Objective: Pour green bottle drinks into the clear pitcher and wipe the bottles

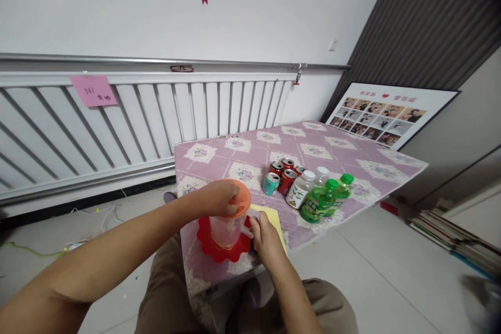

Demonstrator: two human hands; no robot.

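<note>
A clear plastic pitcher (225, 230) with an orange lid (243, 197) stands on a red scalloped mat (219, 255) near the table's front left corner. My left hand (223, 197) is on top of the lid, its fingers closed on the raised part. The pitcher's handle is in my right hand (266, 236), with the thumb over it. A yellow sheet (277, 217) lies partly under the pitcher's right side and my right hand.
Several cans (287, 180), two white-capped bottles (300, 189) and two green bottles (318, 202) stand right of the pitcher on the floral tablecloth (313, 150). Behind is a radiator (219, 107); a photo board (368, 115) leans beyond the table's far right.
</note>
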